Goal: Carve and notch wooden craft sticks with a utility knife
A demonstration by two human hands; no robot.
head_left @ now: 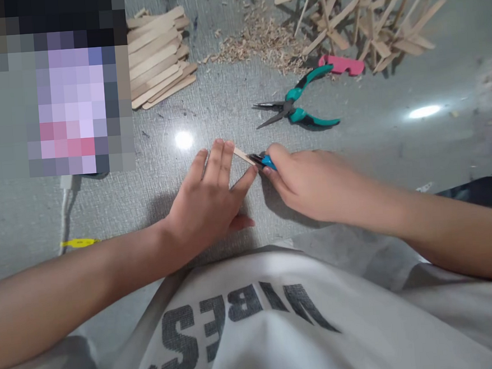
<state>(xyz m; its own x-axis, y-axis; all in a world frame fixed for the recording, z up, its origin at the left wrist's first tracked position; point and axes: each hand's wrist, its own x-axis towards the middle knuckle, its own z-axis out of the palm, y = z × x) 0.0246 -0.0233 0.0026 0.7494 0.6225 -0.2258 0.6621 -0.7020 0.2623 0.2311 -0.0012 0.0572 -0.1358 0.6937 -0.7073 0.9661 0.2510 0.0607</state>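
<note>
My left hand [212, 189] lies palm down on the grey textured table, its fingers stretched and slightly apart, pressing on a thin wooden stick [243, 155]. Closed around a blue-handled tool [268, 162] is my right hand [300, 178]; the tool's dark metal tip touches the stick's right end, close to my left index fingertip. Most of the tool is hidden in my right hand. Above my right hand lie open needle-nose pliers [289, 107] with teal and black handles.
Flat wooden sticks [159, 55] lie piled at the upper left. Wood shavings [261, 43] are scattered beside a pink piece [343, 65] and a heap of crossed sticks [369, 18]. A white cable [65, 211] with a yellow tag [79, 243] runs at the left, below a blurred-out area.
</note>
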